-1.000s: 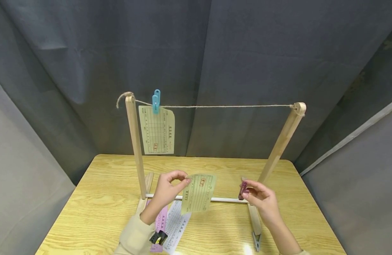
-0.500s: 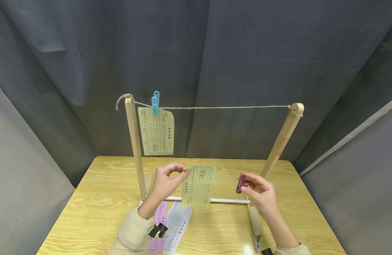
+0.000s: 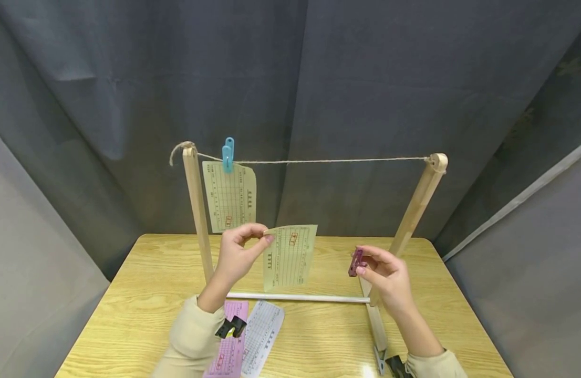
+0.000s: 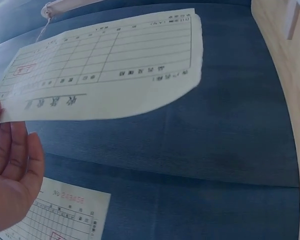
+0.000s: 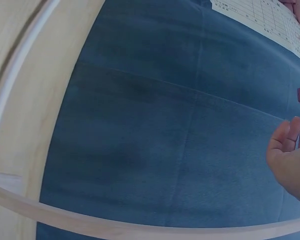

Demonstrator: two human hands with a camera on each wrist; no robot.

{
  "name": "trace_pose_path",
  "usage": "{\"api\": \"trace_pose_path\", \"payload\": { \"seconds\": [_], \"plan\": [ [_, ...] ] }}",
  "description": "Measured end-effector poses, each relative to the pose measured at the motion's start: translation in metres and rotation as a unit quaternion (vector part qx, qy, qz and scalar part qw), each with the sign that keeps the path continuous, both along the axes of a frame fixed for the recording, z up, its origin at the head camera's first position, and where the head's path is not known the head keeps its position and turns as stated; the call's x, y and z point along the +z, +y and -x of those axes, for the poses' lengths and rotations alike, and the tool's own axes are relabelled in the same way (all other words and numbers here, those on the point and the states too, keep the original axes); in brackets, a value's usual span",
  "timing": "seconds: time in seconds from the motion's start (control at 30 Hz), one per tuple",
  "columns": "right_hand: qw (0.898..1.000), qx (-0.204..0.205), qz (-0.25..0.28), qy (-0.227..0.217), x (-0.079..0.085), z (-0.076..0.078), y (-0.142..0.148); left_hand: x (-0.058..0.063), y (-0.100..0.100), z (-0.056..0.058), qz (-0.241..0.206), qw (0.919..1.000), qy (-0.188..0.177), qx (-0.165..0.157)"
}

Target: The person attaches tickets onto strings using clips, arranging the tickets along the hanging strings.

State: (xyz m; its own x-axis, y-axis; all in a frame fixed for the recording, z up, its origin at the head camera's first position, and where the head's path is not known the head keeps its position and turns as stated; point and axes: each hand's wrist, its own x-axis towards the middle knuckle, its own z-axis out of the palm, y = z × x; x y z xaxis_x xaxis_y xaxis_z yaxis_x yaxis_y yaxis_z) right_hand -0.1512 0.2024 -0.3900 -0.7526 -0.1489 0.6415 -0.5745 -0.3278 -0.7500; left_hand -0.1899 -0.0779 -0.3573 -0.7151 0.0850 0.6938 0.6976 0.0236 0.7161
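Observation:
My left hand (image 3: 240,252) pinches a yellow-green printed receipt slip (image 3: 290,257) by its upper left corner, and the slip hangs in front of the wooden frame. In the left wrist view that slip (image 4: 115,65) spreads out from the fingertips. My right hand (image 3: 387,275) holds a dark purple clothespin (image 3: 355,262) between thumb and fingers, to the right of the slip and apart from it. Another yellow-green slip (image 3: 230,197) hangs from the twine (image 3: 328,161) at its left end, clipped by a blue clothespin (image 3: 228,156).
Two wooden posts (image 3: 418,205) carry the twine, and a white rod (image 3: 295,297) joins them low down. On the wooden table (image 3: 328,341) lie a pink slip (image 3: 231,346) and a white slip (image 3: 263,333). A grey clip (image 3: 380,359) sits at the right foot. Behind hangs a grey curtain (image 3: 366,79).
My left hand has risen with the yellow-green slip, closer to the twine. The right hand has lifted the purple clothespin a little. The hanging slip stays clipped.

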Motion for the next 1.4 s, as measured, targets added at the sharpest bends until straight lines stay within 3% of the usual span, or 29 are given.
{"api": "trace_pose_path", "payload": {
  "seconds": [0.3, 0.57, 0.93, 1.4],
  "plan": [
    [1.000, 0.001, -0.003, 0.023, 0.015, 0.006, -0.003, 0.016, 0.001, 0.007, -0.028, 0.9995, -0.014, 0.008],
    [0.999, 0.016, 0.002, 0.043, 0.020, 0.007, -0.003, 0.031, 0.002, 0.014, -0.089, 0.9955, -0.032, 0.002],
    [0.999, 0.012, 0.008, 0.045, 0.035, 0.013, -0.008, 0.047, 0.002, 0.024, -0.101, 0.9938, -0.042, 0.022],
    [0.997, 0.015, 0.019, 0.071, 0.065, 0.022, -0.018, 0.059, 0.006, 0.035, -0.163, 0.9843, -0.057, 0.039]
  ]
}}
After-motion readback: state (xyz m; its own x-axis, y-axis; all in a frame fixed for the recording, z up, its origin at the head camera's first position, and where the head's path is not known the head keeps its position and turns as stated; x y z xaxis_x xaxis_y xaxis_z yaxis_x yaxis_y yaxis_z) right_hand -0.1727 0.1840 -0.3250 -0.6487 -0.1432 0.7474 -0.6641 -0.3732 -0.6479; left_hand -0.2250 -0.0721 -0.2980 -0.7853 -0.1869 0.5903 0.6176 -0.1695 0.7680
